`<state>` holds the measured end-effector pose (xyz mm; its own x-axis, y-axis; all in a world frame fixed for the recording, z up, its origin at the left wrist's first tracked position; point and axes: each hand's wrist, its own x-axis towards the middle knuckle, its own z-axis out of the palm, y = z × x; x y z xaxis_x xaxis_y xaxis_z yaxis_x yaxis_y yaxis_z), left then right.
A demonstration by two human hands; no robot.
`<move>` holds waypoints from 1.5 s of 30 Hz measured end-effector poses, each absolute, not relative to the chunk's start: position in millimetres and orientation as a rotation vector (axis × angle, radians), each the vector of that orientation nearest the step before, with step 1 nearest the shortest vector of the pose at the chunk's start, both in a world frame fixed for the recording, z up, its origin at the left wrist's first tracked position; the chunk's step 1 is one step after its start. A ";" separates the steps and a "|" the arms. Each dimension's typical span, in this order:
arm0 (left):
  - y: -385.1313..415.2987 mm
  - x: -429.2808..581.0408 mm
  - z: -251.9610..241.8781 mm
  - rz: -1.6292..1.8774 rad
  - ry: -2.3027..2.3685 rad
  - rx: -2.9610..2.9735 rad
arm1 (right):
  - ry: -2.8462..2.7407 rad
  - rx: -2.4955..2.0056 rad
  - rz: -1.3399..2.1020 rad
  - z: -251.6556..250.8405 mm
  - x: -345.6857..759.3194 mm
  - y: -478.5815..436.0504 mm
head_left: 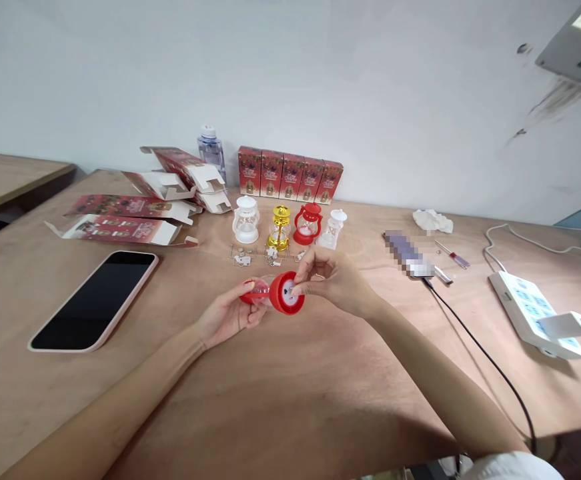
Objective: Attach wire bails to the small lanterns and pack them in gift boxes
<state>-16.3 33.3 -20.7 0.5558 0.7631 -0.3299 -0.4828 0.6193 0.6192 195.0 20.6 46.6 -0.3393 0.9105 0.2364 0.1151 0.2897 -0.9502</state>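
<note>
My left hand (233,312) is closed around the clear body of a small red toy lantern (287,308), which lies tipped on its side above the table. The lantern's open underside faces right, and a white round insert (288,291) shows within its red rim. At this base my right hand (337,280) is closed in a pinch, thumb and fingertips touching the insert. Whatever small part may be between those fingers is hidden. Just behind stand a white lantern (246,221), a gold lantern (279,230), another red lantern (309,223) and a leaning white lantern (332,230).
Small metal-and-white parts (243,258) lie before the lanterns. Red boxes (290,176) line the wall, near a bottle (212,152) and opened cartons (125,227). A phone (95,303) lies left; a cabled device (405,253), screwdriver (459,260), tissue (433,221) and power strip (525,303) lie right.
</note>
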 end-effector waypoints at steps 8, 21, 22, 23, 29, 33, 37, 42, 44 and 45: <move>33.9 -17.2 -22.6 0.750 0.598 0.597 | -1.666 -0.971 1.144 48.2 193.6 20.4; 31.2 -9.0 -13.7 1.001 0.758 0.502 | -1.829 -1.056 1.151 29.5 208.3 3.9; 31.7 -9.0 -11.4 1.012 0.767 0.455 | -1.861 -1.083 1.153 27.1 211.8 1.0; 32.1 -9.1 -8.9 1.018 0.769 0.413 | -1.892 -1.147 1.116 24.7 216.1 -1.1; 31.8 -8.7 1.0 1.027 0.769 0.310 | -2.163 -1.861 0.021 6.1 246.3 1.0; 32.5 -8.7 -0.4 1.027 0.842 0.292 | -2.376 -2.099 -0.344 -8.5 255.1 2.2; 32.3 -9.9 -1.2 0.985 0.879 0.336 | -2.428 -2.058 -0.412 -17.6 257.1 2.3; 30.7 -9.9 -1.2 0.874 0.908 0.408 | -2.342 -2.047 -0.471 -15.8 257.0 3.0; 29.9 -9.3 -5.2 0.860 0.907 0.443 | -2.235 -2.031 -0.461 -10.3 255.1 1.3; 29.3 -9.0 -7.9 0.864 0.898 0.482 | -2.153 -1.977 -0.410 -6.8 253.3 0.0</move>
<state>-9.0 29.3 -7.9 0.3322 0.8150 -0.4747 -0.4433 0.5792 0.6842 253.3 0.0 -6.8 -0.0928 0.9421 0.3221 0.9946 0.0726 0.0743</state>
